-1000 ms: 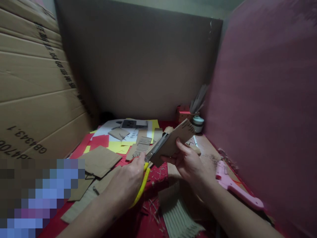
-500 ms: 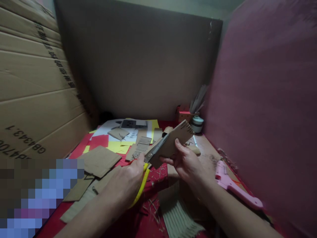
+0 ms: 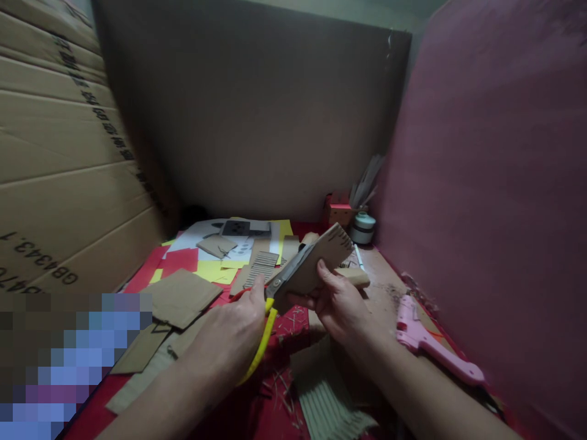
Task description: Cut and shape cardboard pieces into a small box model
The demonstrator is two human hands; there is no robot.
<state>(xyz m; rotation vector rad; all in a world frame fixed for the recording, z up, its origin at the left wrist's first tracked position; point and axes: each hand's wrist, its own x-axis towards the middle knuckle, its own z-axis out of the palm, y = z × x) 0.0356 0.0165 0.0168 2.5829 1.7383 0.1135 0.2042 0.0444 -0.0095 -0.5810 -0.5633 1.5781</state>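
Observation:
My left hand (image 3: 243, 321) is wrapped round the handles of a pair of scissors (image 3: 262, 345), yellow on the near side with some red showing. The metal blades point away to the upper right and lie along the left edge of a piece of cardboard (image 3: 316, 264). My right hand (image 3: 342, 299) pinches that cardboard piece, thumb on the face towards me. Short dark notches run along its far right edge. Below the hands, a corrugated cardboard strip (image 3: 328, 391) lies on the red table cover (image 3: 257, 406), among thin cut scraps.
A pink glue gun (image 3: 435, 348) lies to the right. Flat cardboard pieces (image 3: 181, 296) are at left, beyond them red, yellow and printed white paper (image 3: 215, 235). A pale green jar (image 3: 364, 227) and a small red box (image 3: 338, 211) stand at the back. Tall cardboard (image 3: 68, 140) rises at left.
The scissor blades have swung slightly closer along the cardboard's left edge. Both hands keep their holds; the whole view has shifted a little.

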